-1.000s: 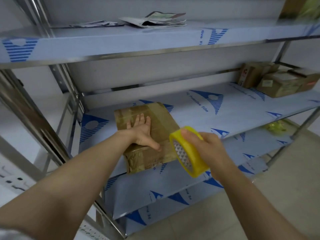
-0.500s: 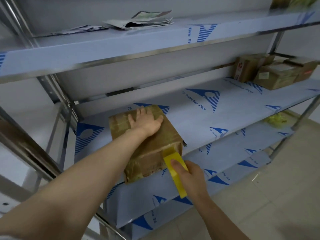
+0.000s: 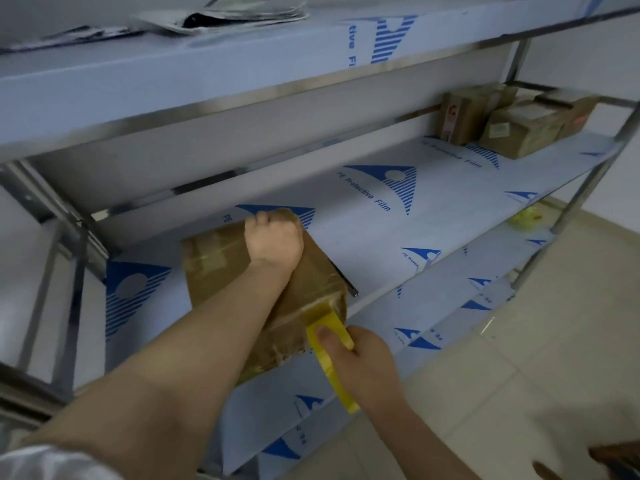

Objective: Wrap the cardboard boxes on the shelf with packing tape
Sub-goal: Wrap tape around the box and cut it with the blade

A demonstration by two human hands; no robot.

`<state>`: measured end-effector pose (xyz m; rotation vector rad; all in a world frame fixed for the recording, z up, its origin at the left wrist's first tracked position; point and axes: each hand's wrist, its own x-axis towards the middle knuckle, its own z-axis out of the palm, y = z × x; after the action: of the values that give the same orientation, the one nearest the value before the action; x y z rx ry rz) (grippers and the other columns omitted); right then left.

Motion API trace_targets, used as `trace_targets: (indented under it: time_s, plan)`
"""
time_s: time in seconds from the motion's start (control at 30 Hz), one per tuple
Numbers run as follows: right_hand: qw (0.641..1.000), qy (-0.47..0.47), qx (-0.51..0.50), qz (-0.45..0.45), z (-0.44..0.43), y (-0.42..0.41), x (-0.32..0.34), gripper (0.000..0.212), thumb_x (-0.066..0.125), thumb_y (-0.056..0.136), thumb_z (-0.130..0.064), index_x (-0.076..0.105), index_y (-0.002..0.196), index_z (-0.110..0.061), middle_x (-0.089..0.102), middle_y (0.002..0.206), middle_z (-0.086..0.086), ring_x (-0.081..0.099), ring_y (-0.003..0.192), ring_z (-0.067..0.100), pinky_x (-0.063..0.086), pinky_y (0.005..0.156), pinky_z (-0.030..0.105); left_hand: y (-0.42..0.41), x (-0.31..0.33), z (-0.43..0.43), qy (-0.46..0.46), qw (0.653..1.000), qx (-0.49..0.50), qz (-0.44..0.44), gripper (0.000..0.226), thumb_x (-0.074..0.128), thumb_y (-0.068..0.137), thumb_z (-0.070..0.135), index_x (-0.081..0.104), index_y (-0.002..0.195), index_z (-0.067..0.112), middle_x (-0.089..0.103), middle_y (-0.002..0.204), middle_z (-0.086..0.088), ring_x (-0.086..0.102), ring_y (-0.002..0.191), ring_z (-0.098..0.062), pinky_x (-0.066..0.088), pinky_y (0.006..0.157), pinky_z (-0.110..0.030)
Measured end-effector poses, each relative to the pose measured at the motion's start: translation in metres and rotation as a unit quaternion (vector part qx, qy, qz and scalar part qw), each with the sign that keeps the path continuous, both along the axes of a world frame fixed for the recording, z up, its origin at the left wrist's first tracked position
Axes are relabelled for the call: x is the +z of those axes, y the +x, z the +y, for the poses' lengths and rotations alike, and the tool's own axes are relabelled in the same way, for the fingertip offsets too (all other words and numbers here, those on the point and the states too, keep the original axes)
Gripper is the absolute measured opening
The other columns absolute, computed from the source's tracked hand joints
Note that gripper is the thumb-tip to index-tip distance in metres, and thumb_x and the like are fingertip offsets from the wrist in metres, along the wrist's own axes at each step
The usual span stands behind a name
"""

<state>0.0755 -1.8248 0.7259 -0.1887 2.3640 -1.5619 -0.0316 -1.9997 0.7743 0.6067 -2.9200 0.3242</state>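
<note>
A brown cardboard box (image 3: 221,268), partly covered in tape, sits at the front left of the middle shelf (image 3: 398,237). My left hand (image 3: 273,239) lies on the box's top with its fingers curled over the far edge. My right hand (image 3: 360,362) grips a yellow roll of packing tape (image 3: 332,355) at the box's near right corner, below the shelf's front edge. A strip of tape runs from the roll onto that corner.
Several more cardboard boxes (image 3: 512,123) stand at the far right of the same shelf. Papers (image 3: 221,15) lie on the top shelf. Steel uprights (image 3: 588,188) frame the rack. Something yellow (image 3: 526,220) lies on the lower shelf, above a tiled floor (image 3: 554,358).
My right hand brought the tape roll down from in front of the box to its near right corner. My left hand slid from the near part of the top to the far edge.
</note>
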Motion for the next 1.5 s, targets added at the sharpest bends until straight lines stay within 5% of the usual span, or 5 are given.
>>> trace_targets:
  time_s: [0.23, 0.4, 0.63, 0.97, 1.5]
  plan:
    - [1.0, 0.006, 0.014, -0.009, 0.0, -0.002, 0.009, 0.051, 0.056, 0.09, -0.046, 0.031, 0.052, -0.021, 0.032, 0.051, -0.004, 0.036, 0.051, 0.012, 0.027, 0.052, 0.026, 0.028, -0.004, 0.022, 0.19, 0.978, 0.01, -0.092, 0.095, 0.014, 0.09, 0.071, -0.005, 0.15, 0.001, -0.008, 0.158, -0.02, -0.005, 0.147, -0.031, -0.002, 0.118, -0.04]
    - [1.0, 0.0, 0.021, -0.023, 0.002, -0.003, 0.009, 0.052, 0.056, 0.088, -0.046, 0.029, 0.054, -0.019, 0.03, 0.054, -0.002, 0.034, 0.053, 0.014, 0.027, 0.053, 0.028, 0.048, -0.004, 0.047, 0.031, 0.999, -0.024, -0.002, 0.071, 0.019, 0.099, 0.056, 0.034, 0.143, 0.002, 0.039, 0.141, -0.02, 0.037, 0.129, -0.033, 0.031, 0.101, -0.04]
    - [0.999, 0.008, 0.028, -0.013, 0.001, -0.006, 0.018, 0.052, 0.055, 0.091, -0.045, 0.032, 0.052, -0.019, 0.034, 0.052, -0.004, 0.037, 0.051, 0.012, 0.027, 0.05, 0.027, 0.061, 0.006, 0.029, 0.266, 0.941, -0.109, -0.179, 0.102, 0.044, 0.085, 0.068, -0.015, 0.15, 0.016, -0.028, 0.154, -0.012, -0.025, 0.143, -0.025, -0.009, 0.117, -0.037]
    - [0.996, -0.021, 0.054, -0.072, 0.013, 0.0, 0.032, 0.042, 0.06, 0.087, -0.048, 0.051, 0.059, -0.018, 0.05, 0.064, -0.001, 0.049, 0.06, 0.012, 0.04, 0.061, 0.028, 0.133, 0.001, 0.028, 0.082, 0.989, -0.088, -0.083, 0.071, 0.031, 0.09, 0.066, 0.018, 0.151, 0.033, 0.021, 0.155, -0.015, 0.019, 0.144, -0.028, 0.028, 0.111, -0.036]
    - [0.931, -0.324, 0.17, -0.011, 0.026, -0.002, 0.178, 0.018, 0.07, 0.078, -0.017, 0.069, 0.092, -0.006, 0.072, 0.083, 0.009, 0.067, 0.074, 0.02, 0.056, 0.064, 0.027, 0.115, 0.123, -0.009, 0.327, 0.938, -0.114, -0.026, 0.04, 0.042, 0.099, 0.036, 0.068, 0.106, 0.007, 0.066, 0.113, -0.01, 0.06, 0.099, -0.022, 0.043, 0.082, -0.024]
